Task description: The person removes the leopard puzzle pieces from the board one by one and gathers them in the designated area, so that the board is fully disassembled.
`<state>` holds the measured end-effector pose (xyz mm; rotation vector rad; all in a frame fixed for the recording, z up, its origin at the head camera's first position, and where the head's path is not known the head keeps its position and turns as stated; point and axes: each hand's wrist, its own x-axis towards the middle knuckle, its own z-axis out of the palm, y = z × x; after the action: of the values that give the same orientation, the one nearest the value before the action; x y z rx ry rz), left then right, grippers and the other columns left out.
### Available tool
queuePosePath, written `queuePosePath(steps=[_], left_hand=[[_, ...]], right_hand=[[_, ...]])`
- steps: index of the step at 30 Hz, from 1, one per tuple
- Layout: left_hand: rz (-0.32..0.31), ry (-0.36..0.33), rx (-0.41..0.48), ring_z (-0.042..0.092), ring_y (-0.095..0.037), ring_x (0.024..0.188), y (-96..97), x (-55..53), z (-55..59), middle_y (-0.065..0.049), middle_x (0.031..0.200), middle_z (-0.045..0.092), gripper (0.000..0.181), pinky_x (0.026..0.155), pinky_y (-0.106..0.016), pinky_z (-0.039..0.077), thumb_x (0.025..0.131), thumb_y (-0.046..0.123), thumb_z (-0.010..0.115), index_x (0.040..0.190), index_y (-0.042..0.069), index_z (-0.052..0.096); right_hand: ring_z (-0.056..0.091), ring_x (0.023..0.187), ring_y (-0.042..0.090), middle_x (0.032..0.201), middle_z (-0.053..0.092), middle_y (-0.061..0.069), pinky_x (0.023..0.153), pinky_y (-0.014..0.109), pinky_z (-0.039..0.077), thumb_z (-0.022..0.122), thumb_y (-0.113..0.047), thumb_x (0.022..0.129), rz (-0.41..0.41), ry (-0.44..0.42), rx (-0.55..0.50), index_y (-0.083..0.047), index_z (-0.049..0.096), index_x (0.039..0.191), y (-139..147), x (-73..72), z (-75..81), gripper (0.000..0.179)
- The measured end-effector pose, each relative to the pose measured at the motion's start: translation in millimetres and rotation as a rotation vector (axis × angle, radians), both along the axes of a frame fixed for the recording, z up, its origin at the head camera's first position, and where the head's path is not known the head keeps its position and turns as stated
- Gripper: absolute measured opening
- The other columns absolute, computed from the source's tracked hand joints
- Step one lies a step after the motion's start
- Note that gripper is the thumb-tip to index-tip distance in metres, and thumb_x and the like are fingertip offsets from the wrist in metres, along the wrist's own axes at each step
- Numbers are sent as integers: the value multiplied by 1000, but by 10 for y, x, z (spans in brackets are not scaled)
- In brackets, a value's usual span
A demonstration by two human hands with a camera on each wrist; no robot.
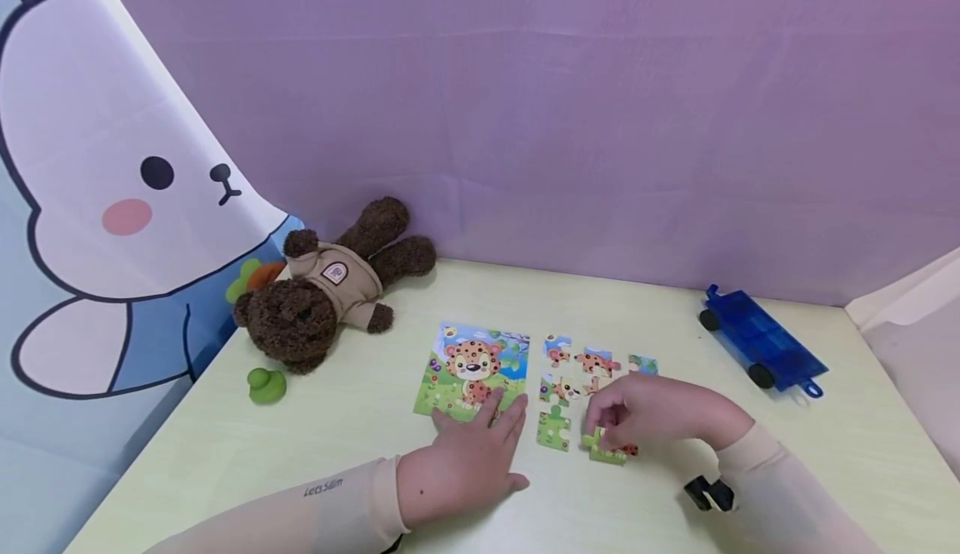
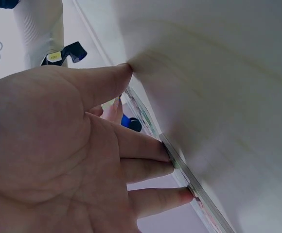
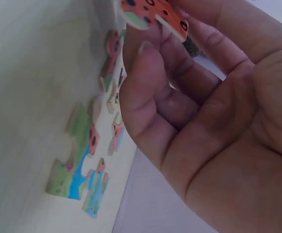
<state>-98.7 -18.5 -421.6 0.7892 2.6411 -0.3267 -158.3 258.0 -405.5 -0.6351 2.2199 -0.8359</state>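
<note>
My left hand lies with spread, straight fingers on the lower edge of a leopard picture card. In the left wrist view its fingertips touch the card's edge. My right hand pinches a puzzle piece, orange with dark spots and a bit of green, between thumb and fingers. Under that hand in the head view shows a green piece. Several loose pieces lie in rows right of the card, among them a green corner piece and a spotted piece. The right hand hides some of them.
A brown teddy bear lies at the back left, with a green toy duck in front of it. A blue toy wagon stands at the back right. Behind the pale table hangs a purple cloth.
</note>
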Motion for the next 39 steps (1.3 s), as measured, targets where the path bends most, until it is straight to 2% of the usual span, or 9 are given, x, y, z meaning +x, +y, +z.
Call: queuePosePath(steps=[7, 16, 27, 34, 39], left_hand=[[-4, 3, -5, 19, -21, 169, -2, -4, -10, 15, 181, 9, 84, 100, -83, 51, 102, 76, 42, 171, 29, 29], [-11, 8, -20, 19, -20, 169, -3, -2, -22, 16, 181, 8, 84, 100, -82, 52, 102, 77, 40, 171, 30, 28], [0, -2, 5, 18, -22, 169, -5, -4, -17, 15, 182, 8, 85, 100, -84, 50, 102, 77, 42, 171, 29, 28], [0, 4, -8, 18, -21, 169, 3, 3, -10, 16, 181, 8, 84, 101, -82, 52, 102, 77, 41, 171, 29, 28], [-9, 17, -14, 20, -21, 169, 5, 8, -5, 16, 181, 10, 84, 100, -82, 52, 102, 77, 41, 170, 29, 29]], right_hand=[[57, 72, 7, 82, 66, -8, 64, 22, 48, 80, -14, 94, 55, 26, -19, -27, 80, 101, -15, -21, -69, 15], [57, 79, 8, 89, 64, -6, 67, 22, 51, 83, -14, 92, 70, 92, -42, -25, 78, 102, -26, -78, -117, 16], [55, 79, 10, 91, 62, 0, 65, 22, 50, 85, -12, 90, 53, 120, -47, -23, 77, 101, -23, -92, -123, 17], [54, 79, 11, 87, 60, -3, 66, 23, 48, 86, -13, 90, 35, 129, -34, -22, 75, 103, -39, -94, -123, 19], [56, 81, 11, 89, 61, -4, 66, 23, 50, 82, -17, 94, -3, 173, -12, -23, 74, 104, -16, -123, -64, 14]])
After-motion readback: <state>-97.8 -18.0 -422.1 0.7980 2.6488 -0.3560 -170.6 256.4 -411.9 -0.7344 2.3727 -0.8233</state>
